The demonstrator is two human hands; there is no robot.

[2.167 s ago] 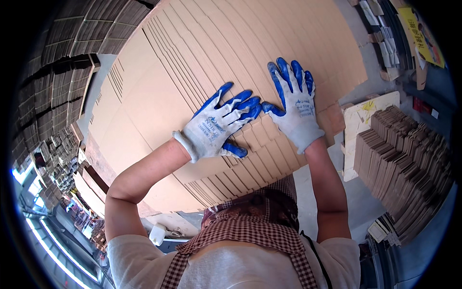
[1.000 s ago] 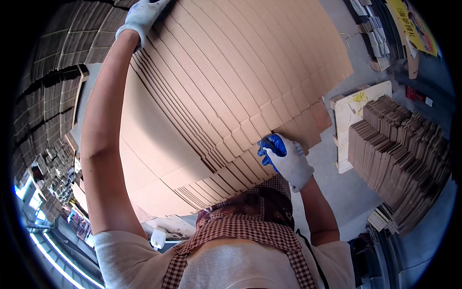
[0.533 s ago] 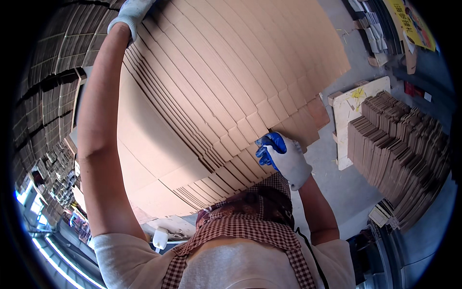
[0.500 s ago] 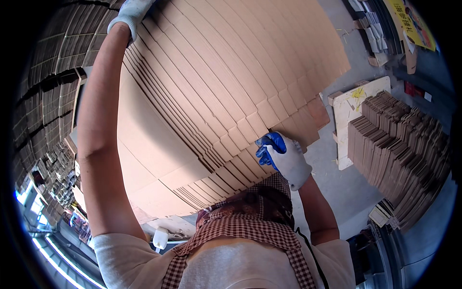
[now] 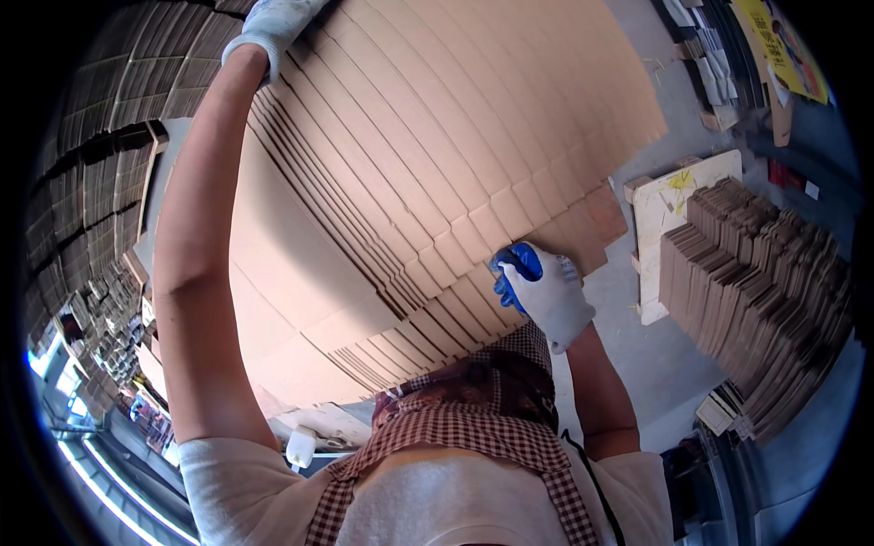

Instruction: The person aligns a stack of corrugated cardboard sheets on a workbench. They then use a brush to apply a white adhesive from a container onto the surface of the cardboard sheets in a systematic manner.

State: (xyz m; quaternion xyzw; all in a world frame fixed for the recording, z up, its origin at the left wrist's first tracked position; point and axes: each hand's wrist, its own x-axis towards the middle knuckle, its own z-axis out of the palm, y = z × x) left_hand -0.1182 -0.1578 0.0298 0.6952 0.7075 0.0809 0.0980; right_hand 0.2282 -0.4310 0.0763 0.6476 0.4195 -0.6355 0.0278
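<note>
Overlapping flat cardboard sheets [image 5: 437,118] lie fanned out in front of me, their long edges stepped like shingles. At the far left edge of the sheets is my left hand [image 5: 280,25], in a white knit glove; its fingers are cut off by the picture's rim. My right hand [image 5: 544,293], in a white glove with blue-coated palm and fingers, rests at the near right edge of the sheets. Its fingers are curled in, and whatever they hold, if anything, is hidden.
A pile of folded cardboard [image 5: 756,282] stands at the right beside a pale board [image 5: 648,259]. Tall cardboard stacks [image 5: 100,164] fill the left. A white plastic container [image 5: 300,447] is near my left elbow. More flat stock [image 5: 706,68] lies at the far right.
My left hand has moved a little to the right along with the left part of the fanned sheets. My right hand has shifted slightly right and keeps its curled shape.
</note>
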